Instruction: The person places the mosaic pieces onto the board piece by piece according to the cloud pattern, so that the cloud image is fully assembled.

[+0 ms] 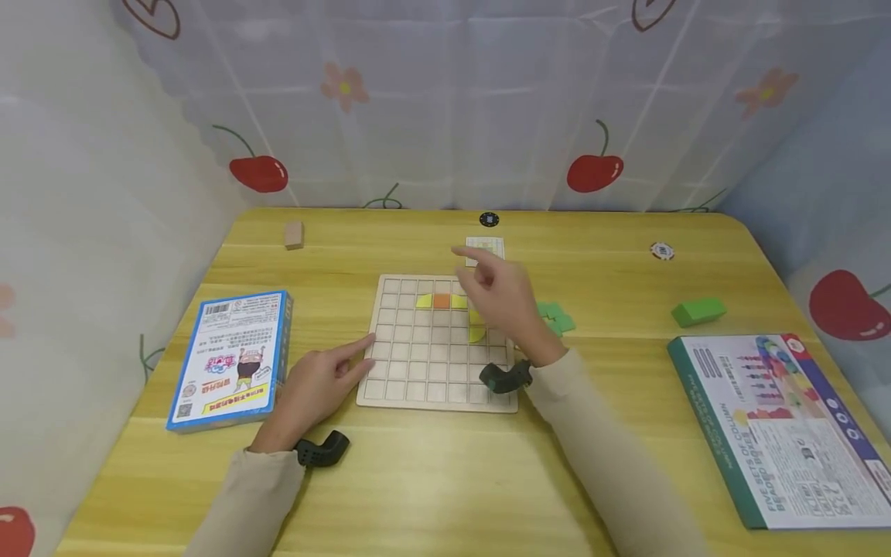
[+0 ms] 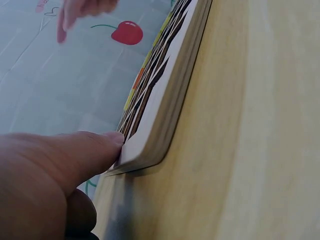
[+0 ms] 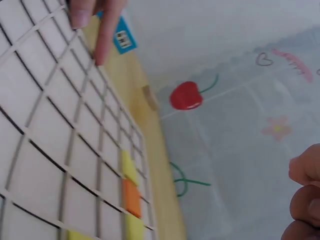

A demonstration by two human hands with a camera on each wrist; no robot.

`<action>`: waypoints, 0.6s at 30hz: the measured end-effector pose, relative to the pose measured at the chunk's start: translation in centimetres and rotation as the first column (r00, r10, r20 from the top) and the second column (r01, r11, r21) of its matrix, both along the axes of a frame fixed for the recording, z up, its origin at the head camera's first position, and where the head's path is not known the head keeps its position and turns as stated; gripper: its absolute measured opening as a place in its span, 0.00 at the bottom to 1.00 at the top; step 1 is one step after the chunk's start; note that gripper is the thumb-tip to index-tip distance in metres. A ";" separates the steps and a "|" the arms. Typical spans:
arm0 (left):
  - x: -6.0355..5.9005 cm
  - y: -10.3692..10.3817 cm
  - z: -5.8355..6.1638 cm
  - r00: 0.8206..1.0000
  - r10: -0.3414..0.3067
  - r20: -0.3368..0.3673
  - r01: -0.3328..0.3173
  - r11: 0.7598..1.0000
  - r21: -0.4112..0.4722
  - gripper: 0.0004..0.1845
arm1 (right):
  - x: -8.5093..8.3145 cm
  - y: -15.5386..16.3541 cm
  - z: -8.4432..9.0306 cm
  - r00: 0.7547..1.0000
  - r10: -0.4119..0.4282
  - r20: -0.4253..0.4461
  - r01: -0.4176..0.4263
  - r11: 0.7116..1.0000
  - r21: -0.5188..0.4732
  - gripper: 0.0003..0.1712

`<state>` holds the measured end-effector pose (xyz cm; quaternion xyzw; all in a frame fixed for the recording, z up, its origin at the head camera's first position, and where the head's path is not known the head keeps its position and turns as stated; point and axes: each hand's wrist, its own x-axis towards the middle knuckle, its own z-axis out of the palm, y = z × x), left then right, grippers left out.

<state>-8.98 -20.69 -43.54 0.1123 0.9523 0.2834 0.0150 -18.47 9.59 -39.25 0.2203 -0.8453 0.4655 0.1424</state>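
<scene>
- Left hand (image 1: 316, 387): at the near-left side of the wooden grid board (image 1: 431, 408); index finger and thumb touch its left edge. Grip spread, fingers extended; nothing held.
- Right hand (image 1: 504, 290): raised above the far right part of the board, not touching it (left wrist view confirms the gap). Index finger extended toward the small printed card (image 1: 489, 243) and overlapping it in the head view. Grip loose, other fingers bent; nothing seen in it.
- Board: flat on the bench (image 1: 418, 487), in front of the person, between both arms.
- On the board, second row from the far edge: orange square (image 1: 442, 301) with a yellow piece (image 1: 425, 302) on its left and another yellow piece (image 1: 459, 302) on its right. More yellow (image 1: 476, 334) lies nearer the person, partly hidden by the right hand.
- Green pieces (image 1: 559, 318): grouped just right of the board, partly covered by the right wrist.
- Card: beyond the board's far edge; black chip (image 1: 489, 220) just behind it.
- Far right: red-and-white chip (image 1: 662, 251); green block (image 1: 699, 311) near the teal-edged box (image 1: 786, 441).
- Left side: blue-edged box (image 1: 230, 360) beside the left hand; small wooden block (image 1: 295, 235) near the far edge.
- Backdrop: curtain (image 1: 431, 124) with cherries and flowers.
</scene>
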 end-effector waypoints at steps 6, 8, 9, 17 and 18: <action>0.0 0.0 0.1 1.000 -0.006 0.001 0.006 1.000 -0.004 0.23 | 2.2 5.2 2.5 0.999 -0.045 0.007 0.044 0.993 0.109 0.14; 0.0 0.0 0.1 1.000 -0.006 0.003 0.006 1.000 -0.006 0.23 | 2.8 7.0 1.9 0.998 -0.046 0.051 0.036 0.984 0.175 0.14; -0.1 0.0 0.1 1.000 -0.006 0.003 0.006 1.000 -0.008 0.23 | 3.1 7.9 1.4 0.996 -0.043 0.081 0.025 0.979 0.205 0.14; -0.1 -0.1 0.2 1.000 0.003 0.020 -0.003 1.000 -0.004 0.23 | 5.0 12.1 -3.5 0.960 0.026 0.280 -0.115 0.946 0.305 0.11; 0.0 -0.1 0.1 1.000 0.008 0.022 -0.008 1.000 -0.004 0.23 | 5.2 12.3 -3.9 0.956 0.033 0.292 -0.124 0.946 0.300 0.10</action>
